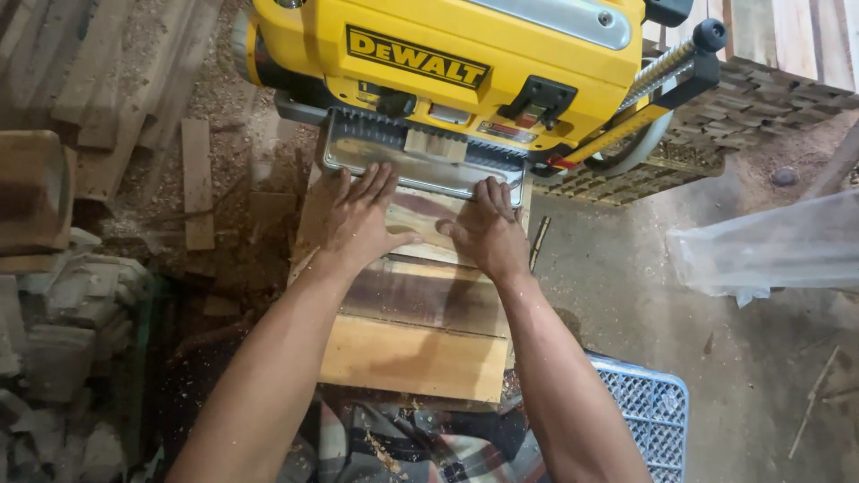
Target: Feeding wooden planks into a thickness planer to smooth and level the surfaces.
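A yellow thickness planer (447,54) stands at the top of the head view, its metal infeed table (420,165) facing me. A glued wooden panel (416,331) made of several pale and dark boards lies flat with its far end on that table. My left hand (358,219) presses flat on the panel's left side, fingers spread and touching the metal table. My right hand (488,228) lies flat on the right side, fingertips at the table's edge. A small wood block (436,143) sits in the planer's mouth.
Wood planks (98,80) and offcuts lie on the sawdust-covered floor at left. A blue plastic crate (649,411) is below my right arm. Clear plastic sheeting (769,246) lies at right. Stacked wood pieces (734,107) sit behind the planer's crank handle (711,36).
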